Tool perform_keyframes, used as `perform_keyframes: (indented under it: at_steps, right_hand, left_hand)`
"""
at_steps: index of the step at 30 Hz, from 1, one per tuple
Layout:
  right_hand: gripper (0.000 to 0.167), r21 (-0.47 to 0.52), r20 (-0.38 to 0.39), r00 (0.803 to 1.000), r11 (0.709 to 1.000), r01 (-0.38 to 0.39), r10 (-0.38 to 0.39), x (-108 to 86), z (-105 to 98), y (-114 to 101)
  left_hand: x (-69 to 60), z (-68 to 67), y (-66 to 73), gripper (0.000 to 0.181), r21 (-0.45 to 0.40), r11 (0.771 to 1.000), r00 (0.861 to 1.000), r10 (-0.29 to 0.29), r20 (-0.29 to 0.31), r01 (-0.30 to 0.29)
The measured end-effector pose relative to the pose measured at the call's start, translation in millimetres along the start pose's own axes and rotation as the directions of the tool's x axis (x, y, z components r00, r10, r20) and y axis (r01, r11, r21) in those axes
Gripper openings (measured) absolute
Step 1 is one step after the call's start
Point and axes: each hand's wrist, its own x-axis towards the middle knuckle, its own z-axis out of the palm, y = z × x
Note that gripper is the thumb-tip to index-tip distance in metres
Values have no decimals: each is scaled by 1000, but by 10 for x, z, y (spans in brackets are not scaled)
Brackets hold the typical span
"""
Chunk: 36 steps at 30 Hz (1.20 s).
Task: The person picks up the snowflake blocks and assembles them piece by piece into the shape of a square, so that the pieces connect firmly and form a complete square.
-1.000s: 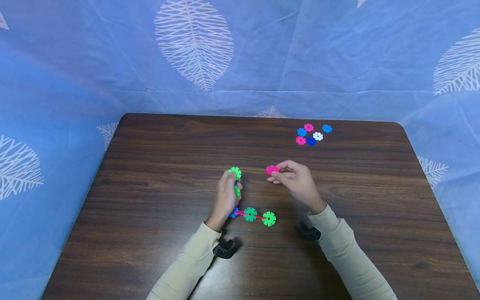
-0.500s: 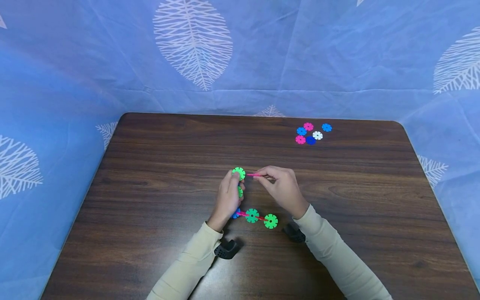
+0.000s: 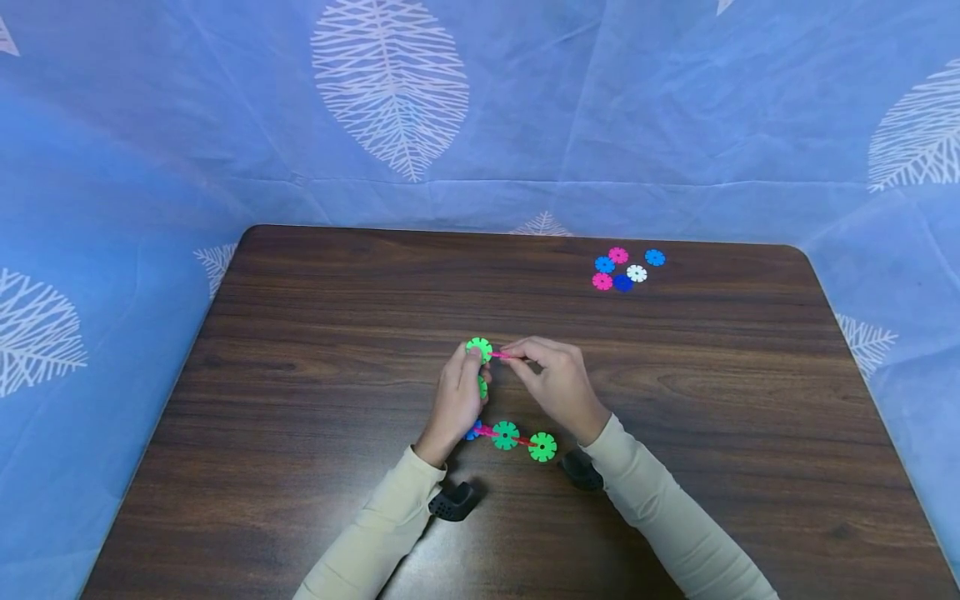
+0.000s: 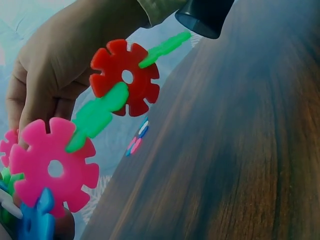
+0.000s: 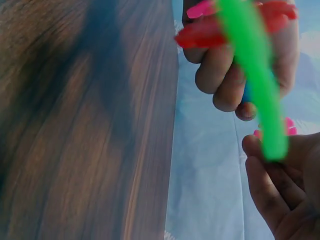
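My left hand (image 3: pixel 453 393) grips a notched-disc chain (image 3: pixel 506 435), right hand (image 3: pixel 557 379) pinches pink disc (image 3: pixel 499 355); only left-wrist view shows red disc (image 4: pixel 142 82) face-on.

A pink disc (image 3: pixel 501 356) meets a notched green disc (image 3: pixel 482 345) edge-on.

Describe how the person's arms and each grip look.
The left sleeve and right sleeve are long and pale beige, ending at the wrists. The left wrist device and right wrist device are black. The left grip and right grip are ungloved.
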Motion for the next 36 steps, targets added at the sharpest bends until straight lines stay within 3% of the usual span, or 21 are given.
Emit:
perform_keyframes:
  at_steps: [6, 15, 19, 23, 27, 30, 33, 36]
  right_hand:
    - [11, 31, -10, 1000, 999, 21, -21, 12, 36, 9]
    - [7, 22, -18, 1000, 1000, 21, -20, -34, 58, 18]
    - [10, 18, -11, 1000, 1000, 25, -25, -35, 101, 31]
    - [20, 19, 51, 999, 1000, -2, 1, -17, 97, 61]
    - [30, 63, 148, 986, 994, -92, 82, 7, -24, 143]
    - [28, 44, 196, 963, 979, -198, 186, 11, -184, 277]
    - [24, -26, 199, 932, 952, -304, 303, 19, -360, 480]
    - [21, -101, 153, 907, 919, -380, 392, 38, -508, 742]
  left_hand:
    - [2, -7, -4, 34, 17, 1000, 1000, 18, -7, -18]
    - [-7, 40, -40, 34, 32, 999, 1000, -4, 8, 4]
    - [2, 44, -92, 33, -15, 999, 1000, -30, 2, 30]
    - [18, 22, -131, 30, -83, 995, 998, -60, -6, 60]
    - [38, -37, -134, 21, -157, 986, 998, -67, -13, 64]
    - [55, -82, -132, 17, -203, 978, 998, -54, -19, 49]
    - [70, -110, -139, 16, -211, 977, 999, -39, -23, 34]
    - [74, -121, -144, 15, -205, 978, 999, -34, -30, 27]
